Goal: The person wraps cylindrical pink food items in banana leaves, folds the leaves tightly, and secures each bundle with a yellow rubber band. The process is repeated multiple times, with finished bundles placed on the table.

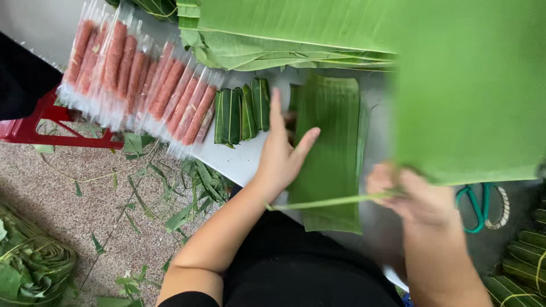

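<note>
While blurred, right hand (418,199) grips a leaf (472,91).

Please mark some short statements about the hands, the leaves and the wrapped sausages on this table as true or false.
1. The left hand rests flat on the long green banana leaf strip on the table. True.
2. The right hand is empty. False: it grips a large green leaf sheet, blurred, lifted above the table.
3. The red sausages in clear plastic sleeves lie to the left of the small green leaf-wrapped rolls. True.
4. The green-handled scissors are in the left hand. False: they lie on the table beside the right hand.
</note>
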